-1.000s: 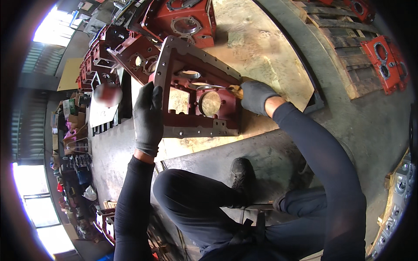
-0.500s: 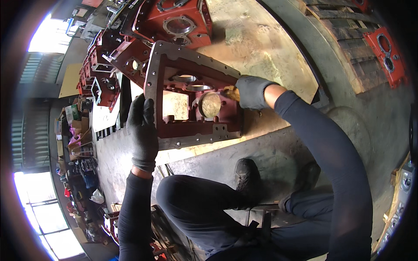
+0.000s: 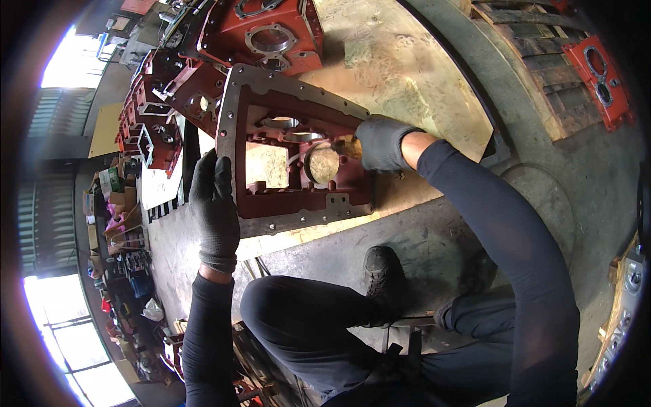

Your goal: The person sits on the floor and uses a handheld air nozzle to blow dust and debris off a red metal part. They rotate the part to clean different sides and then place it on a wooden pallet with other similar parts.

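Observation:
A red cast-metal gearbox housing [image 3: 271,203] stands tilted in front of me, its bare grey flange studded with bolts. Round bores and a rectangular opening show inside it. My left hand [image 3: 214,203], in a dark grey glove, is closed against the flange's left edge, with the fingers pointing up along it. At the right side of the frame is my right hand [image 3: 388,144], gloved too and curled round a yellow-brown object [image 3: 350,146] that reaches into the housing. The glove covers most of that object, so its kind does not show.
Under the housing lies a pale, stained board [image 3: 400,74] with a dark edge. Another red housing [image 3: 271,41] stands behind, with more castings [image 3: 152,142] to the left. A wooden pallet [image 3: 542,68] and a red plate [image 3: 597,81] are at far right. My shoe [image 3: 381,271] rests below.
The view has shifted slightly, so the housing and both hands appear a little further left. My right hand stays by the frame's right side with the yellow-brown object; my left remains at the left edge.

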The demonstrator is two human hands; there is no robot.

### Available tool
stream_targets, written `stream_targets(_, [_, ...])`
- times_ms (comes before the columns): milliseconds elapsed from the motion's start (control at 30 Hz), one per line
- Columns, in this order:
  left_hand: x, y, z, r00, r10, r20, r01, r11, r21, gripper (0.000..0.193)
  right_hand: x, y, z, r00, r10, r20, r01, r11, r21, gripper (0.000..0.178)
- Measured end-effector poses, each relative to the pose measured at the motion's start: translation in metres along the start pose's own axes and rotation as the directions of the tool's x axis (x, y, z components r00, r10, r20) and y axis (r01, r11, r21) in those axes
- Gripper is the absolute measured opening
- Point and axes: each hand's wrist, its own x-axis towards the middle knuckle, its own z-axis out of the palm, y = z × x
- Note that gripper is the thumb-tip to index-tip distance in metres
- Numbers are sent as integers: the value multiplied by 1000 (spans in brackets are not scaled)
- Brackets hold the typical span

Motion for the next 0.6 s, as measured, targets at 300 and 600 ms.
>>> stream_targets(300, [1,-2,0,999,24,-26,-23,998,58,27,7,13,3,994,16,-112,-15,1000,18,28])
stream_targets(600, [1,-1,-1,1000,22,-6,-22,998,52,30,-18,10,-2,987,68,-148,-67,998,10,30])
